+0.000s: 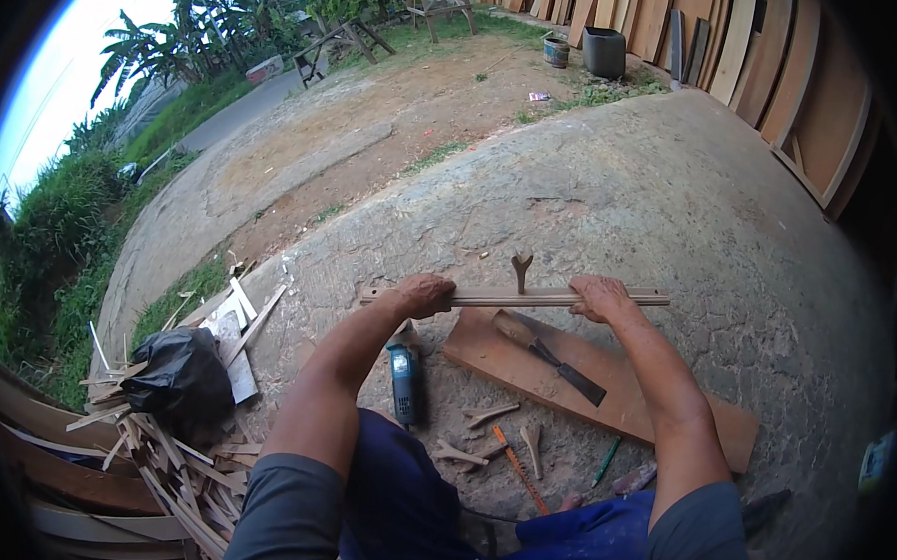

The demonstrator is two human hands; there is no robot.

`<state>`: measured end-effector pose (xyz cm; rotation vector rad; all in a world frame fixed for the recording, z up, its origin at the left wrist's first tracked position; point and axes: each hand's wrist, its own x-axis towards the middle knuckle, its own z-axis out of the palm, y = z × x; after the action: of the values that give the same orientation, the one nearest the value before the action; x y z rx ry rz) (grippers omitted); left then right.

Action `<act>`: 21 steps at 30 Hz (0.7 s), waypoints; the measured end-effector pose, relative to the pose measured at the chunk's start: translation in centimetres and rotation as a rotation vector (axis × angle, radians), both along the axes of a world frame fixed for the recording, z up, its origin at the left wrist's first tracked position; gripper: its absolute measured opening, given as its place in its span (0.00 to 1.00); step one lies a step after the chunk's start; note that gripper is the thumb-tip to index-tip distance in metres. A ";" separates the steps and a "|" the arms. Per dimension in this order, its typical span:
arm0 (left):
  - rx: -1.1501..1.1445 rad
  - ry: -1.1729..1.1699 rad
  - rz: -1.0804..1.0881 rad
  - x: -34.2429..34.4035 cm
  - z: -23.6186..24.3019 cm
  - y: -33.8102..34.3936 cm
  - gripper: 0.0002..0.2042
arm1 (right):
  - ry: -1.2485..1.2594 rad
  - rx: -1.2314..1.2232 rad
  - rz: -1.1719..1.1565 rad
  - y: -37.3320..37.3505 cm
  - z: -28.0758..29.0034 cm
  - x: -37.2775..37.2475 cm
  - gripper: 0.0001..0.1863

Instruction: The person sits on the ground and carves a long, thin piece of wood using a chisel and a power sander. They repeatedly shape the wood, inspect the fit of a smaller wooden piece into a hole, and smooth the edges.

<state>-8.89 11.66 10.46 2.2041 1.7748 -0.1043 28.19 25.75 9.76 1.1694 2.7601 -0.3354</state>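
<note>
A long, narrow wooden rail [513,298] is held level out in front of me. My left hand [426,293] wraps round it near its left end, and my right hand [600,298] grips it toward the right. Between them a small Y-shaped wooden peg [521,272] stands upright from the rail. Below lies a reddish plank [624,398] with a wood chisel [555,360] resting on it. A blue-green angle grinder [402,376] sits on the ground under my left forearm. Several more Y-shaped pieces [530,448] lie nearer my legs.
Close to my knees are an orange marked strip [520,469] and a green pen [607,461]. Wood offcuts [174,483] and a black plastic bag [179,376] pile up at left. Boards [768,64] lean at the far right, near a dark container [605,53] and a small bucket [556,52].
</note>
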 end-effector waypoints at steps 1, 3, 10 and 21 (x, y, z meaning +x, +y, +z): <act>0.008 0.004 0.004 -0.1 -0.1 0.1 0.11 | 0.001 0.004 -0.005 0.1 0.0 0.0 0.24; 0.008 0.000 0.029 0.0 -0.2 0.1 0.13 | 0.011 0.015 -0.004 -0.1 0.4 -0.3 0.24; 0.119 -0.136 -0.001 2.5 0.9 0.5 0.22 | 0.182 0.079 0.060 -1.2 1.3 -1.9 0.23; 0.189 -0.093 0.722 -10.2 1.7 -7.2 0.24 | 0.409 0.248 0.017 -0.1 1.3 0.9 0.34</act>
<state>-19.05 4.48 12.15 1.5045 2.4738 0.3297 29.13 25.68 11.06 1.2502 3.2426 -0.2593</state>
